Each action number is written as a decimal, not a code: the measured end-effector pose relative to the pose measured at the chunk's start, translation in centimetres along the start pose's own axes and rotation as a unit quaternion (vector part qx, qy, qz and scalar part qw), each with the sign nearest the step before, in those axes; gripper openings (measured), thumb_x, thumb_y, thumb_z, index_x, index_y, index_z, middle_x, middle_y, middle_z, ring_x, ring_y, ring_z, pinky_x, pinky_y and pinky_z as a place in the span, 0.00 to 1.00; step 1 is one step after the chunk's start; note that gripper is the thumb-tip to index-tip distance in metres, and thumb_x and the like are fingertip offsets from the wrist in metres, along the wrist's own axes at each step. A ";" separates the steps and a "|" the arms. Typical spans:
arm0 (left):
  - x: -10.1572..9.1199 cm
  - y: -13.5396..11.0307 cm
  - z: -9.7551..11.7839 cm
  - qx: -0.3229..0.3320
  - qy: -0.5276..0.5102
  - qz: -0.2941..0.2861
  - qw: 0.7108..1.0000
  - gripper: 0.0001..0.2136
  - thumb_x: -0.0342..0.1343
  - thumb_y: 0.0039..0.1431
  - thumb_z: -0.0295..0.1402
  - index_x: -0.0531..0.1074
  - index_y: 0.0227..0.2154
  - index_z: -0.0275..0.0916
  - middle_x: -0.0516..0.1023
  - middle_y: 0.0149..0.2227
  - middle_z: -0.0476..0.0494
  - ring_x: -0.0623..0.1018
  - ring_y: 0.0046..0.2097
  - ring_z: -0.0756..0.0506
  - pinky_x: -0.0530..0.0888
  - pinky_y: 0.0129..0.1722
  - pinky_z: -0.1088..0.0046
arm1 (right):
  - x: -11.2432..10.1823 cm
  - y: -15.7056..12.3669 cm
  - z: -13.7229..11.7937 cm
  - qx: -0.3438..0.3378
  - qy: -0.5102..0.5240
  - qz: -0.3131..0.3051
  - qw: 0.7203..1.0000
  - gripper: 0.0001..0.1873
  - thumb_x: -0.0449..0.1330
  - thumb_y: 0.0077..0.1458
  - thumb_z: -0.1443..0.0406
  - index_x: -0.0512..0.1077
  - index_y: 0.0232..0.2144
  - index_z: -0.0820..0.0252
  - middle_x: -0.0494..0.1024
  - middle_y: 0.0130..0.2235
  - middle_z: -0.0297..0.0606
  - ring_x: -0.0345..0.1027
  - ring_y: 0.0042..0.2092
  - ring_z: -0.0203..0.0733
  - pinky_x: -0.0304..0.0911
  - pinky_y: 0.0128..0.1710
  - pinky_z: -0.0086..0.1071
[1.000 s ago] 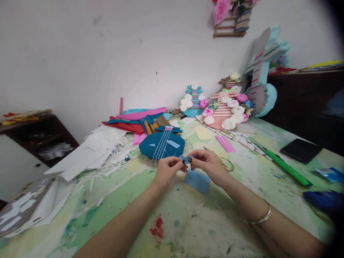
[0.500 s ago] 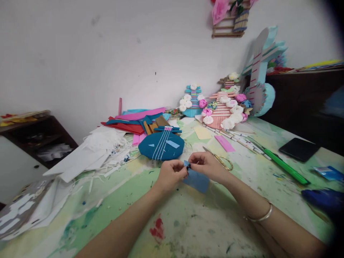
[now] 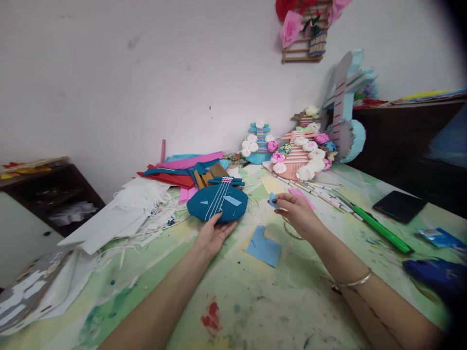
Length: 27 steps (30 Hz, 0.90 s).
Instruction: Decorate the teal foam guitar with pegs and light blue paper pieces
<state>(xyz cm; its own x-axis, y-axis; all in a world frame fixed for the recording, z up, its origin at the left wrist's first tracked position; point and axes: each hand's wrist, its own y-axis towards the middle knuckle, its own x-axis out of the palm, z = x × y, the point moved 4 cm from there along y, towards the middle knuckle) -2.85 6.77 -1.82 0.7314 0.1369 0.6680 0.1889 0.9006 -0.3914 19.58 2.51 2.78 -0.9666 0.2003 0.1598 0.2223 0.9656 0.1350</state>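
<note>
A teal model lute with white strings lies on the table, small light blue paper pieces on its face. My left hand is at its near edge, thumb over the front and fingers along the lower side, gripping it. My right hand pinches a small light blue paper piece between thumb and fingertips, to the right of the lute. Below, a larger notched blue paper sheet lies flat, apart from both hands. Gold-handled scissors are partly hidden behind my right hand.
White foam sheets and shreds cover the left side. Decorated lutes stand against the wall. Thin sticks, a green cutter and a black pad lie on the right. A pink paper strip is behind my right hand.
My hands have parted. The left went to the lute's near edge; the right moved up and right with a small blue paper piece. The larger blue sheet now lies released on the table.
</note>
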 end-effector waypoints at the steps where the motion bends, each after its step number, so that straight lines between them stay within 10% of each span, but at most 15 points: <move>1: -0.2 0.2 0.1 0.012 -0.012 0.009 1.000 0.09 0.50 0.58 0.21 0.66 0.42 0.33 0.78 0.40 0.34 0.80 0.40 0.40 0.79 0.39 0.59 | -0.4 0.1 -0.1 0.000 0.015 0.010 1.000 0.08 0.66 0.38 0.61 0.73 0.23 0.59 0.75 0.29 0.35 0.66 0.33 0.36 0.60 0.35 0.32; 17: 1.5 -2.4 -1.9 0.003 0.204 -0.191 0.960 0.13 0.57 0.51 0.19 0.70 0.40 0.32 0.80 0.39 0.36 0.80 0.39 0.38 0.78 0.42 0.53 | -6.9 1.2 -2.4 -0.095 0.184 0.215 0.955 0.12 0.69 0.31 0.63 0.73 0.23 0.56 0.77 0.28 0.29 0.67 0.33 0.35 0.59 0.34 0.29; 27: 1.4 -3.3 -2.7 -0.028 0.248 -0.218 0.943 0.25 0.61 0.48 0.20 0.68 0.50 0.38 0.79 0.41 0.39 0.80 0.42 0.36 0.77 0.43 0.51 | -11.1 1.5 -3.6 -0.157 0.206 0.264 0.929 0.12 0.67 0.33 0.62 0.72 0.25 0.56 0.77 0.26 0.30 0.69 0.31 0.38 0.63 0.31 0.31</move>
<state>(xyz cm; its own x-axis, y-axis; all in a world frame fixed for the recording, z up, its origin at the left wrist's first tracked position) -0.67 2.87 -1.36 0.7897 -0.4644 0.4008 0.5675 0.8011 -0.1899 31.14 1.11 4.76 -0.5959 0.4897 0.6365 0.7402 0.6422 0.1990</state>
